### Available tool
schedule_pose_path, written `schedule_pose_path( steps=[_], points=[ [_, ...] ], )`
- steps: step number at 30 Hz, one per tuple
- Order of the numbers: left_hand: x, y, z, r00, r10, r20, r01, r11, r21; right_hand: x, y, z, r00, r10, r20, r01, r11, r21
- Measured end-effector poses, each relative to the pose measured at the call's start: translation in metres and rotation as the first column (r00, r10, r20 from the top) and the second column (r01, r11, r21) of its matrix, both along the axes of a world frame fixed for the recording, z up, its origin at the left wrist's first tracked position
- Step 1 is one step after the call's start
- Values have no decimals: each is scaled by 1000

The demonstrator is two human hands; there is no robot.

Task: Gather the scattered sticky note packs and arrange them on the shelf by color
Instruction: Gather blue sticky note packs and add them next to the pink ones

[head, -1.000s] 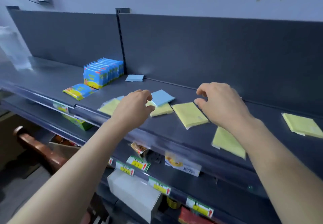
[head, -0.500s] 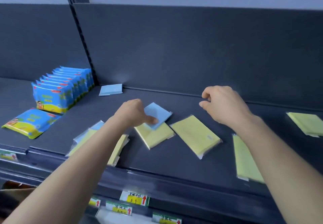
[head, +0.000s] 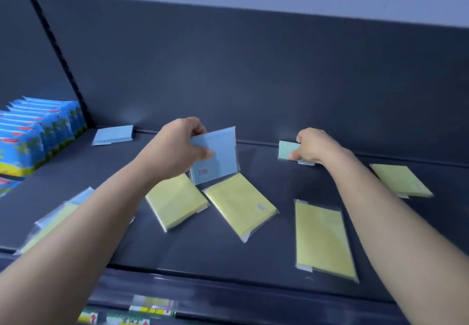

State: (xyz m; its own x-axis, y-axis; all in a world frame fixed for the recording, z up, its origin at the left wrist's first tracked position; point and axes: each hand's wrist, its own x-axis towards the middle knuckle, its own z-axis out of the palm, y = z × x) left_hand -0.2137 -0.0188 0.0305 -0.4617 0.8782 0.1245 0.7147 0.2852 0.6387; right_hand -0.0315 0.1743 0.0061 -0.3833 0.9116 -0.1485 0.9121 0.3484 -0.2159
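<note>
My left hand pinches a blue sticky note pack by its upper left corner and holds it tilted up off the dark shelf. My right hand rests at the back of the shelf with its fingers on a pale green pack. A second blue pack lies flat at the back left. Several yellow packs lie scattered: two in the middle, one under my right forearm, one at the right. Another blue-and-yellow pair is partly hidden by my left arm.
A row of blue snack packets stands at the left beside the shelf divider. The dark back panel rises behind the packs. Price labels line the front rail below.
My left hand has lifted the blue pack off the yellow one and tipped it upright. My right hand has reached back to the pale green pack. The camera moved closer.
</note>
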Motion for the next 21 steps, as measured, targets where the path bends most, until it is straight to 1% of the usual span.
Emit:
schedule_pose_path(
  steps=[4,7,9,11,13,16,18,21],
  points=[
    [16,7,3,999,7,-34,-7,1000,-13,2,14,-10,996,85,42,-83,996,-38],
    [27,11,2,998,29,-59,-30,999,-19,5,19,-10,995,79,66,-74,994,-80],
    [34,15,2,997,44,-70,-45,999,-12,7,20,-8,991,92,101,-85,994,-71],
    [41,19,3,995,65,-74,-64,998,10,8,20,-6,987,126,101,-122,991,-50],
    [48,23,3,995,73,-72,-70,997,39,12,22,-4,985,168,38,-167,986,-20],
    [60,27,3,995,52,-82,-46,996,80,26,16,5,974,188,-127,-181,981,70],
    [69,30,4,997,12,-74,-5,995,99,42,6,13,967,180,-180,-153,976,158],
    [85,32,9,996,-80,-50,87,986,145,71,-10,25,964,97,-250,-41,975,220]
  ],
)
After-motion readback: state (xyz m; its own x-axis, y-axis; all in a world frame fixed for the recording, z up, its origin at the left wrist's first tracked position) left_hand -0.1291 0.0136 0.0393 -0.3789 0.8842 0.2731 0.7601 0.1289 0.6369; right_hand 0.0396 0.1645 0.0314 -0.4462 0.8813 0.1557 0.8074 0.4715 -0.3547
